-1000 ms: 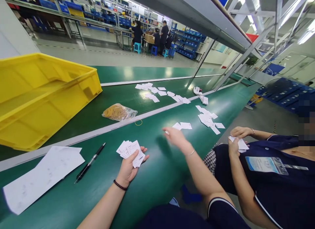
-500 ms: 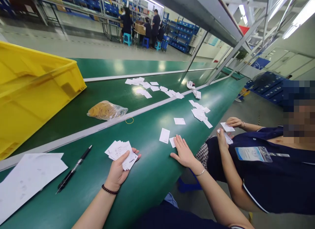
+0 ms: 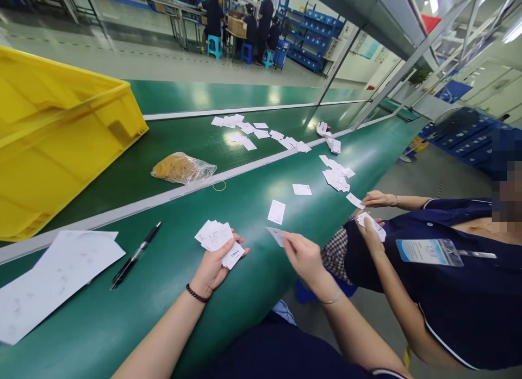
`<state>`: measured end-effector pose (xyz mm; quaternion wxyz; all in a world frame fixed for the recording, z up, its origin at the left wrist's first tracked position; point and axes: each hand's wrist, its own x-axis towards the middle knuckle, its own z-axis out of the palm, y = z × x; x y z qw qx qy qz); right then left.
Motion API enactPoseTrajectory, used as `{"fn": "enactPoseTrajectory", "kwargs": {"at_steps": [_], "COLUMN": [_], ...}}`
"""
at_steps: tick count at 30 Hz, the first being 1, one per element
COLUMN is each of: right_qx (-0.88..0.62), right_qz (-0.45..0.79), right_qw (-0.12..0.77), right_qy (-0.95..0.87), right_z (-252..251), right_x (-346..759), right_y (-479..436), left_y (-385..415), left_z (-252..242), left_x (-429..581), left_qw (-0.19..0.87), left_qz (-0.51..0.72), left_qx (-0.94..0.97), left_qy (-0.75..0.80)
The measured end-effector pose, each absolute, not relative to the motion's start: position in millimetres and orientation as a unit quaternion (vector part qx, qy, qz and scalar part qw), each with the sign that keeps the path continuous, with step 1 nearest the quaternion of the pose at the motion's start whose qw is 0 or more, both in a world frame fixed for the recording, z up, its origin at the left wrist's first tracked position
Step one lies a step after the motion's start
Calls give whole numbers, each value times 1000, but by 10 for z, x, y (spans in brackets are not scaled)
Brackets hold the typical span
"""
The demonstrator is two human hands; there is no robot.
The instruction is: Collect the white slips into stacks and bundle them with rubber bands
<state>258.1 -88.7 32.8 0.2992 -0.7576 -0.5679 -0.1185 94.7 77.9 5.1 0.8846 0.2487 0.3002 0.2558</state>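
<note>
A fanned stack of small white printed cards (image 3: 217, 237) is gripped in my left hand (image 3: 214, 265), thumb on top, above the green tabletop (image 3: 171, 292). My right hand (image 3: 304, 256) pinches a single white card (image 3: 275, 235) by its right edge, raised off the table. Just beyond it lies one loose card (image 3: 277, 211), and another card (image 3: 302, 190) rests farther back. A loose pile of cards (image 3: 336, 179) lies toward the co-worker's side.
To the left are a black pen (image 3: 136, 255), white paper sheets (image 3: 61, 275) and a yellow crate (image 3: 69, 145). A bag of rubber bands (image 3: 181, 168) sits beyond the white rail (image 3: 248, 164). More cards (image 3: 247, 129) are scattered there. At right, a co-worker's hands (image 3: 373, 235) hold cards.
My right hand, flat on a card before, has picked it up between its fingers. The co-worker's upper hand has moved a card toward the pile. The whole view has shifted slightly.
</note>
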Motion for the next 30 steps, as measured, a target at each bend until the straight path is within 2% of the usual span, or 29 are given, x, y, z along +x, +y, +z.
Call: {"fn": "enactPoseTrajectory", "kwargs": {"at_steps": [2,5,9,11,13,15,18,21,24,28,30], "right_qx": [-741,-700,-661,-728,-785,-764,-673,-623,-589,-666,-680], "right_qz": [-113,-37,38,30,50,106,150,132,90,-58,-131], "right_qw": [317,294,285,235,138,49,8,48,154,336,363], "right_qy": [-581,-650,-693,-643,-602,-634,-724,-769,-788,-664,-623], "right_z": [248,167,193,202,180,141,102,94,50,-98,-149], "right_x": [2248,1971,2341,2685,2947,3048,2957,2829,2766,2528,2302], "right_y": [-471,-19,109,-1,-215,-520,-1046,-1443,-1501,-1000,-637], "left_y": [729,756,909,963,986,992,1001,1008,963,809,745], "left_z": [43,27,28,38,47,53,56,55,51,28,7], "left_x": [963,958,930,920,913,907,900,892,892,924,941], "left_qw": [881,871,857,859,864,869,872,876,890,913,920], "left_qz": [263,282,322,326,323,318,304,287,245,166,155], "left_qx": [262,273,240,225,226,228,224,223,219,227,220], "left_qy": [293,296,322,325,313,303,311,318,317,297,285]}}
